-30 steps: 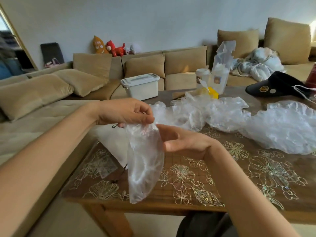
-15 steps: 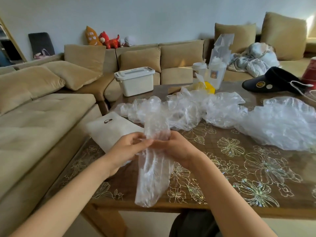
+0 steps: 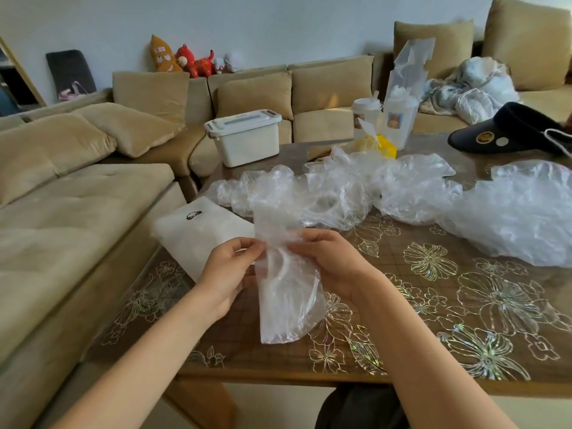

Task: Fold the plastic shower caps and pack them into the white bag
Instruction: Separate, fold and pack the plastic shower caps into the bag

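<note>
The left hand (image 3: 229, 274) and right hand (image 3: 334, 264) each pinch the half-folded shower cap (image 3: 284, 292) at its middle, grip closed on the film, above the table (image 3: 433, 305) beside the white bag (image 3: 201, 233). The film looks slick — a loosened pinch could let the fold spring open.

One cap (image 3: 288, 305) hangs between left hand (image 3: 229, 274) and right hand (image 3: 334, 267), bag (image 3: 201, 236) on the table (image 3: 433, 308) just behind the left one, pile of caps (image 3: 334, 196) behind both.

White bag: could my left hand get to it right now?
Probably yes: the white bag lies just beyond the left hand with nothing between them, though that hand pinches the shower cap.
</note>
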The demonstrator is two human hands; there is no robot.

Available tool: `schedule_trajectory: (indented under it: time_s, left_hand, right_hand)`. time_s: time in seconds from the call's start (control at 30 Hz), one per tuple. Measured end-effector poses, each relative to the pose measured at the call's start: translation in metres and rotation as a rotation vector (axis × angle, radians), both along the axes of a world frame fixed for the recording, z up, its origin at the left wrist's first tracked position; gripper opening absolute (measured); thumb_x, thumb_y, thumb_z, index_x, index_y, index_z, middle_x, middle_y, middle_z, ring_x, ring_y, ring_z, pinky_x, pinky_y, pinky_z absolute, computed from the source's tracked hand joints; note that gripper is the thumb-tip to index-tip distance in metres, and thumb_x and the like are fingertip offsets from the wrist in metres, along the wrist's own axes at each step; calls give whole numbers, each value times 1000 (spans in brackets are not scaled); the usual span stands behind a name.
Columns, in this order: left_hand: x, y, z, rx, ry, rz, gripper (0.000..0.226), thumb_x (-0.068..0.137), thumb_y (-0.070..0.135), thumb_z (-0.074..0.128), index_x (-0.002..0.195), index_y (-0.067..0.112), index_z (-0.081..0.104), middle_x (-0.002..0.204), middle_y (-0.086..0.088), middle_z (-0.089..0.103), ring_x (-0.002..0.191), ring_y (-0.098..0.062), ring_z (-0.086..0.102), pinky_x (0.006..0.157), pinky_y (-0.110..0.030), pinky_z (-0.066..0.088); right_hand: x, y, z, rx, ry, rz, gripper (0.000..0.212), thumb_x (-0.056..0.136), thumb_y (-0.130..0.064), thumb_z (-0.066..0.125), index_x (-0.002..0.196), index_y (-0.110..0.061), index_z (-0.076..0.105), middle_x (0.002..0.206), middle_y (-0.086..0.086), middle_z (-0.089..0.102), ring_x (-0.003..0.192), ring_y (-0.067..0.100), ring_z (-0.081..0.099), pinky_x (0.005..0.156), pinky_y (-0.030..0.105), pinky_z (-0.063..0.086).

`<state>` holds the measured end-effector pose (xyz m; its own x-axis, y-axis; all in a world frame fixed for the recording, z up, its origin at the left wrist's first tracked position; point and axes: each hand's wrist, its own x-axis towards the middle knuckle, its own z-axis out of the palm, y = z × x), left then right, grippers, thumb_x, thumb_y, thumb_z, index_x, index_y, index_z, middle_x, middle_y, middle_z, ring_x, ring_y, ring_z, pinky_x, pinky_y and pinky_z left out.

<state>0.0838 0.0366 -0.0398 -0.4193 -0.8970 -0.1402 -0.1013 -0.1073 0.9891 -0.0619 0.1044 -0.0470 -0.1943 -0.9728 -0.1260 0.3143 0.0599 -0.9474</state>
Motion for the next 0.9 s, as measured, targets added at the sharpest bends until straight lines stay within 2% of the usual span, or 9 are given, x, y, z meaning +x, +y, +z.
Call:
schedule_trajectory:
  time_s: [0.13,0.27,0.37,0.5,0.7,0.77,0.8,0.87,0.9]
  left_hand:
    - [-2,-3,-3,147,72,-2,14,93,6,52,90,8,65,75,-5,70,62,-13,66,56,-24,55]
    - [2,-14,-5,373,184,-16,44,96,34,45,121,2,59,120,-20,62,108,-34,59,93,-42,45]
    - [7,-16,-3,454,113,-245,61,91,56,40,120,9,65,124,-20,61,120,-37,53,108,-51,34]
    - [9,-5,3,341,-25,-458,43,82,41,61,120,21,66,120,-10,66,114,-30,60,103,-48,42]
    - [4,-2,17,353,117,-211,28,77,25,58,94,7,69,94,-13,73,78,-20,71,74,-33,56]
    - [3,-7,23,356,168,-117,19,84,23,56,88,8,68,84,-10,74,69,-17,71,63,-27,58]
    - [2,-9,26,364,191,-85,20,85,23,56,90,8,68,83,-9,74,69,-16,71,63,-26,57]
    - [3,-13,31,374,205,-81,33,77,28,59,100,6,67,93,-10,73,79,-17,71,70,-27,56]
    - [4,-14,31,376,208,-98,40,74,29,60,105,5,66,101,-12,72,87,-20,70,73,-29,57]
  right_hand:
    - [3,-9,-7,4,-24,-51,36,87,14,44,73,-6,71,73,10,69,64,18,66,63,30,57]
    - [6,-14,-13,12,-22,-65,54,85,19,35,54,-10,69,60,5,67,53,13,64,51,23,52]
    - [5,-15,-13,23,26,-34,48,85,19,33,60,-6,66,57,4,66,50,12,62,50,22,51]
    - [7,-13,-12,39,70,-36,46,84,17,34,66,-9,67,62,4,68,55,12,62,54,21,50]
    - [-1,-4,2,24,42,-147,47,86,12,36,110,-18,63,95,3,65,71,12,62,63,27,51]
    - [-3,6,6,-54,327,-205,62,81,17,39,127,-24,49,117,6,57,83,8,62,68,20,52]
    - [-2,12,7,-94,610,-238,73,81,15,45,138,-30,36,131,6,47,99,8,57,82,19,50]
    - [8,18,2,-163,1156,-268,95,80,0,65,147,-36,8,151,1,15,133,10,27,112,22,20]
    - [15,19,-2,-238,1314,-278,103,77,-9,73,146,-38,2,153,-3,3,138,10,14,112,24,6]
